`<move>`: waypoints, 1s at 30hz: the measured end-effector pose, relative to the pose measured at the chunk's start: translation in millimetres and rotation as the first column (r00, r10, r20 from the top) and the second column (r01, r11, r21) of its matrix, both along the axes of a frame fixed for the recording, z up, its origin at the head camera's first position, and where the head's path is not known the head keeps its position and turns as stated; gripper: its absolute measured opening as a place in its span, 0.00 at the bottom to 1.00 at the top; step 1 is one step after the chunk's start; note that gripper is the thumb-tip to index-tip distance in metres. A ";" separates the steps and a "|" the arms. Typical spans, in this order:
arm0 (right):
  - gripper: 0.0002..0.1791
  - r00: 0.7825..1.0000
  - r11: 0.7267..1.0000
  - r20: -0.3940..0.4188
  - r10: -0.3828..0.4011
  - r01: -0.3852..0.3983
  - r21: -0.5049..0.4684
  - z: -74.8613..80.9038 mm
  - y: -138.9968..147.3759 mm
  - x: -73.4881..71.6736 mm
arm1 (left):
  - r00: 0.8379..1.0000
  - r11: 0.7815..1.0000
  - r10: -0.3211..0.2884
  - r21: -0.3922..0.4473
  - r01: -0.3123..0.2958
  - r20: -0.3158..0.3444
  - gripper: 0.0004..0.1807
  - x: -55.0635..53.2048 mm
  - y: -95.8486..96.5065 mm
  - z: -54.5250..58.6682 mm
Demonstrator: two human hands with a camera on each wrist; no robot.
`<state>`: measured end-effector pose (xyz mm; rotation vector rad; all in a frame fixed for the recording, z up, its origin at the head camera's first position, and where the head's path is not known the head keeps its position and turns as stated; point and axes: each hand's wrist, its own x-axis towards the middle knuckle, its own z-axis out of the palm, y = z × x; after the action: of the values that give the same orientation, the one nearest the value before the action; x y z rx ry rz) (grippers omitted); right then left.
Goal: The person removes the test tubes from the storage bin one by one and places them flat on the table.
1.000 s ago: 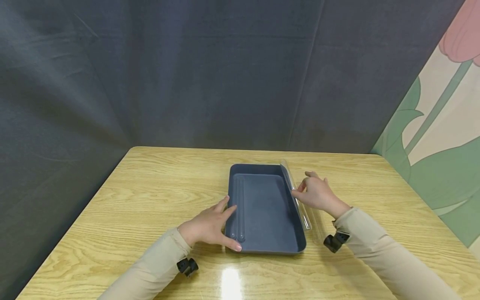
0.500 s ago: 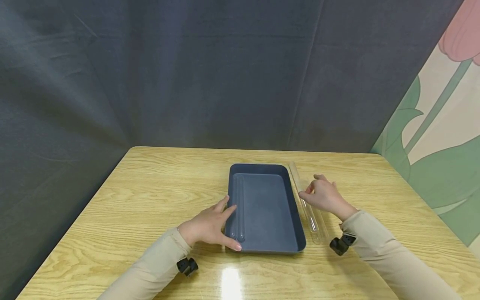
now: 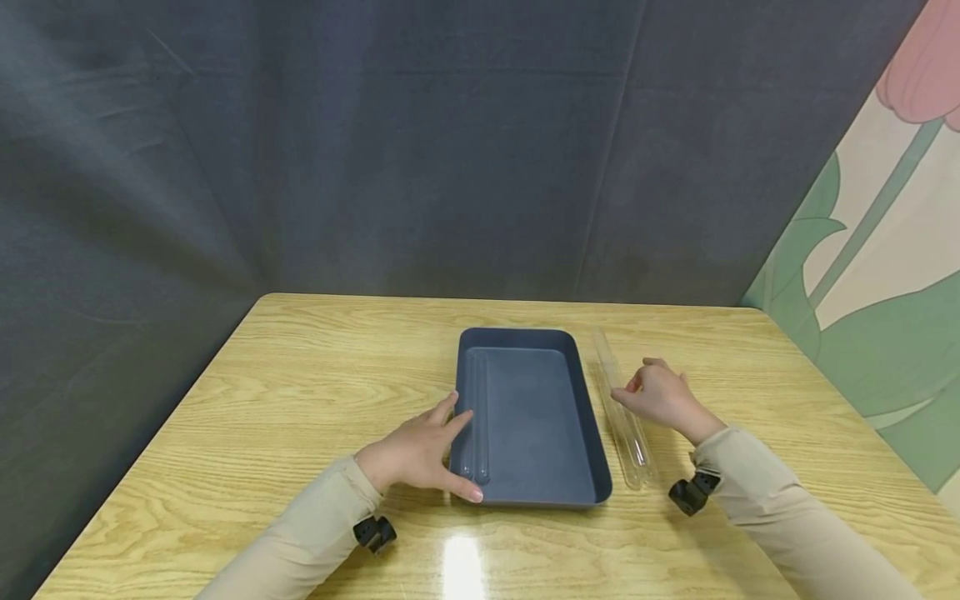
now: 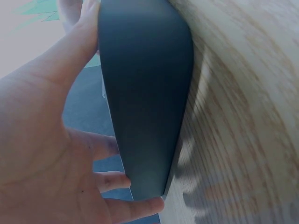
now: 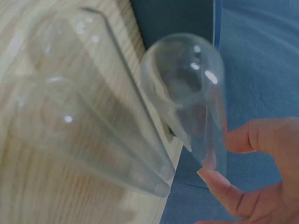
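Table [image 3: 337, 358]: yellowish wood grain, kinda glossy up front.
Left hand [image 3: 420, 454]: fingers spread and fairly straight, resting on the near-left corner of the dark blue-grey rectangular tray [image 3: 536, 417]; light steadying is probably plenty.
Clear tubes in the tray [image 3: 482, 417]: two, long and straight, side by side along its left wall.
Clear domed-end tube [image 5: 194, 100]: right of the tray, outside it; slick, glass or plastic, can't tell.
Clear loose tubes [image 5: 88, 140]: two similar ones on the table, close by.
Right hand [image 3: 660, 398]: pinching the domed-end tube, thumb against finger; a gentle, level hold should stop it twisting.
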<state>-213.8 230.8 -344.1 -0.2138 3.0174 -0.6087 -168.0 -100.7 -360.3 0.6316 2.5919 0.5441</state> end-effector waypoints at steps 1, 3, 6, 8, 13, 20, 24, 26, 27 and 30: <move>0.16 1.000 1.000 -0.001 -0.001 0.001 0.004 -0.9 0.9 -0.1 | 1.000 1.000 0.001 0.000 -0.001 0.000 0.59 0.0 0.0 0.1; 0.16 1.000 1.000 -0.001 -0.006 0.006 0.009 -2.3 3.2 -0.2 | 1.000 1.000 0.003 0.000 -0.003 0.001 0.59 0.0 0.1 0.2; 0.17 1.000 1.000 -0.001 -0.013 0.013 0.015 -3.8 7.3 -0.2 | 1.000 1.000 0.004 0.000 -0.004 0.001 0.59 0.1 0.2 0.3; 0.17 1.000 1.000 0.006 -0.018 0.018 0.017 -4.5 10.1 -0.3 | 1.000 1.000 0.003 0.000 -0.003 0.001 0.59 0.1 0.3 0.2; 0.17 1.000 0.999 0.014 -0.028 0.028 0.032 -5.9 14.1 -0.5 | 1.000 1.000 0.000 0.000 0.000 -0.003 0.59 0.5 0.6 0.1; 0.18 0.999 0.998 0.033 -0.035 0.034 0.044 -5.9 18.3 -1.0 | 1.000 1.000 0.001 0.002 -0.001 0.002 0.59 -0.1 0.1 -0.6; 0.18 0.999 0.998 0.036 -0.035 0.033 0.053 -5.0 20.7 -1.2 | 1.000 1.000 -0.002 0.003 0.002 0.001 0.59 -0.2 -0.2 -0.9; 0.19 0.999 0.998 0.033 -0.035 0.033 0.056 -5.1 22.4 -1.7 | 1.000 1.000 -0.003 0.005 0.003 -0.001 0.59 -0.3 -0.3 -1.0; 0.19 0.999 0.998 0.031 -0.035 0.034 0.055 -5.4 23.4 -2.0 | 1.000 1.000 -0.003 0.005 0.003 0.000 0.59 -0.4 -0.5 -1.0; 0.19 0.999 0.998 0.034 -0.038 0.037 0.046 -7.1 26.3 -3.3 | 1.000 1.000 -0.003 0.007 0.003 0.001 0.59 -0.5 -0.6 -0.9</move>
<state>-217.0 257.1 -351.2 -0.1432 3.0039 -0.5398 -168.6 -101.3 -361.2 0.6367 2.5889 0.5520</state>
